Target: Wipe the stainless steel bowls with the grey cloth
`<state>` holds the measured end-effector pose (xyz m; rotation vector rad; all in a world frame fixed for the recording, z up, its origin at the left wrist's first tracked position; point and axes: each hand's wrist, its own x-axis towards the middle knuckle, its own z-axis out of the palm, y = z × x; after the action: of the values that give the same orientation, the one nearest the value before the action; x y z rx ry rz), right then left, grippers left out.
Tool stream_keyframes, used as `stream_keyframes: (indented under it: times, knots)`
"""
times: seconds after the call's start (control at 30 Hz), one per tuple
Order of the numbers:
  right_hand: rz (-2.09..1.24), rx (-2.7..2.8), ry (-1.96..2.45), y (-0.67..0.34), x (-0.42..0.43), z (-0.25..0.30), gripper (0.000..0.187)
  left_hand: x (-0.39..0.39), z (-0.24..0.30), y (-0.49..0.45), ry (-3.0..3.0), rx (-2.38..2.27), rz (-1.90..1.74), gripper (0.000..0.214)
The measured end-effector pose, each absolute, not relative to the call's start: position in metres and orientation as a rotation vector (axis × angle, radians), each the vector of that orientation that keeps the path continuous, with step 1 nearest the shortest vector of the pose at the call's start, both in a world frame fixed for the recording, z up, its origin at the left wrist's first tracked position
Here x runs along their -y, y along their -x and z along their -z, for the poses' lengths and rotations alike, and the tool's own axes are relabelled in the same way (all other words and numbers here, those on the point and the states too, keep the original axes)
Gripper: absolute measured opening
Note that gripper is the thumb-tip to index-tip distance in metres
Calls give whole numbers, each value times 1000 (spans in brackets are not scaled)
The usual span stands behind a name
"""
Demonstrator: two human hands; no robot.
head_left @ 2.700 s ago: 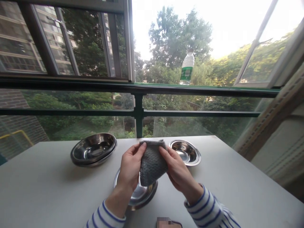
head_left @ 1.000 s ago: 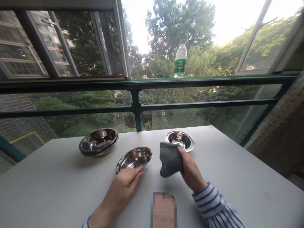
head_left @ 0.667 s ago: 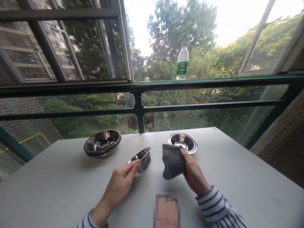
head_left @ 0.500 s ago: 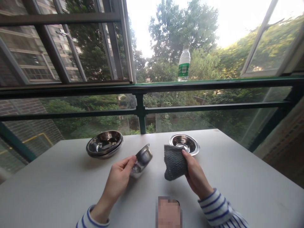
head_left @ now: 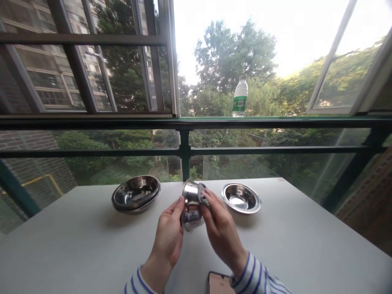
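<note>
The left hand (head_left: pixel 168 241) is now holding the steel bowl (head_left: pixel 190 206) up on edge above the desk (head_left: pixel 76 253), where a moment ago it was only tipping it. The right hand (head_left: pixel 220 230) is moving in against it, so wiping seems to be starting. The left grip is pinching the rim, and the right grip is apparently closing on the grey cloth (head_left: pixel 202 192), which is mostly hidden between fingers and bowl.
</note>
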<state>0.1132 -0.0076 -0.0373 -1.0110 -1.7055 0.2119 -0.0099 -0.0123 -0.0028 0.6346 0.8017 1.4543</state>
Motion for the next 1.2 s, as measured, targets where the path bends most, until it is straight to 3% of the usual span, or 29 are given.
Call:
stream_keyframes:
  times: [0.13, 0.23, 1.2]
  knots:
    - [357, 1976, 957, -105, 9, 45, 45, 2, -4, 7, -643, -759, -1501, 22]
    - [518, 2093, 911, -111, 1, 43, 49, -3, -4, 6, -681, -740, -1493, 20]
    - [328, 2199, 847, -135, -10, 17, 44, -1, -5, 5, -728, -757, -1371, 23]
